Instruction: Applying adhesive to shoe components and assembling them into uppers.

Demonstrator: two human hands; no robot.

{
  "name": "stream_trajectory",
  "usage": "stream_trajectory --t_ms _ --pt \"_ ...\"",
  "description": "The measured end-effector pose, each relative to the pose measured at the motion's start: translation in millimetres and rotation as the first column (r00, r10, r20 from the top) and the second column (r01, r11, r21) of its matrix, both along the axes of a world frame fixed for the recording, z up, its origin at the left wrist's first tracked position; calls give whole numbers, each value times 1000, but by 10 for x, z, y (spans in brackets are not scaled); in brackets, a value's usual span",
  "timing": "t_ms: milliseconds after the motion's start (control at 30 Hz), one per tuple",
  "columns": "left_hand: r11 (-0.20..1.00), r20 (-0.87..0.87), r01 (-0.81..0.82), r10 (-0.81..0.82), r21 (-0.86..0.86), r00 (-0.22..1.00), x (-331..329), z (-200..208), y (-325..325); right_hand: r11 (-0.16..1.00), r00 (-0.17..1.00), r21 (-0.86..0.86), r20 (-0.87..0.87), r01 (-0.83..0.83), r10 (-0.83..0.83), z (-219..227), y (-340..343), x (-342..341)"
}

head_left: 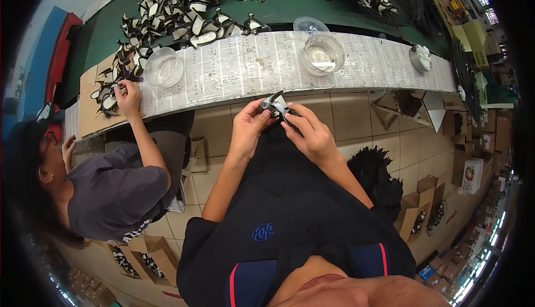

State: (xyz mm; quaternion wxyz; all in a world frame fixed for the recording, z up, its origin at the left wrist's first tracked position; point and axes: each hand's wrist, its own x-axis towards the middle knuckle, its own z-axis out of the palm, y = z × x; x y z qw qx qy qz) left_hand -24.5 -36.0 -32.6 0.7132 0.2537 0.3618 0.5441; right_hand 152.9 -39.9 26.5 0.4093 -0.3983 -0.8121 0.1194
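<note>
Just in front of the bench's near edge, I hold a small black shoe part with a pale lining piece on it. My left hand pinches its left side between thumb and fingers. On its right side, the fingers of my right hand close on the black and pale material. Exactly what the right fingertips press is partly hidden. Many similar black parts with pale pads lie in a heap beyond the bench.
Two clear plastic tubs stand on the paper-covered bench. A small can with white material sits at its right end. At left, a co-worker's hand handles similar parts on cardboard. Open cartons and black scraps are on the floor.
</note>
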Motion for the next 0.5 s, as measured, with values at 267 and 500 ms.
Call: stream_trajectory --t_ms 267,500 --pt "1000 30 9 -9 3 1000 -48 19 -56 986 981 -159 -193 -45 14 4 -13 37" --pt "1000 -14 24 -24 13 1000 -113 -43 -94 950 949 -300 -316 -88 -12 128 -93 83"
